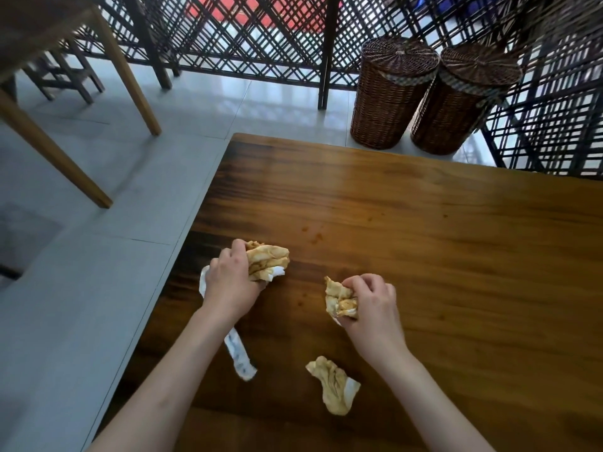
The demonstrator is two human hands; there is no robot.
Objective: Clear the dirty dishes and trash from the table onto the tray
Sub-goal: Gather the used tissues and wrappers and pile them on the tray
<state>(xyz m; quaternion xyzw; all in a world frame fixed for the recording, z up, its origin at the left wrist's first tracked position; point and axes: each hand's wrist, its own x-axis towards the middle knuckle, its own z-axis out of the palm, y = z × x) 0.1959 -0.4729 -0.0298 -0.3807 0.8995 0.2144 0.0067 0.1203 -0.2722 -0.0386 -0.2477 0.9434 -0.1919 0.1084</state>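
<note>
While both hands are loaded, best to finish gathering before any carry. Left hand (232, 282) grips a stained tissue wad (268, 261), fingers curled round it, near the left edge of the worktop (456, 256). Right hand (372, 301) pinches a smaller wad (339, 300), fingers bunched over its top, right of centre. Third wad (334, 384) lies loose on the worktop, near side, between the two forearms, touching neither. White paper strip (239, 357) trails near the left wrist down toward the near edge; cannot tell whether gripped or just lying under the arm.

Tray not in view, so drop target unknown.

To do well: compress each wad tight, leave no loose tails, then scoop the third with the right hand's free fingers rather than making a second trip. Worth checking the strip before lifting, likely to slip or drag.

Materials: tissue soft, crumpled, yellow-brown soaked with white patches, probably damp and greasy, tears easily. Strip flat, thin, printed. Worktop dark glossy wood grain, a few small spots far of the left hand. Two lidded wicker baskets (434, 96) on the floor beyond the far edge.
</note>
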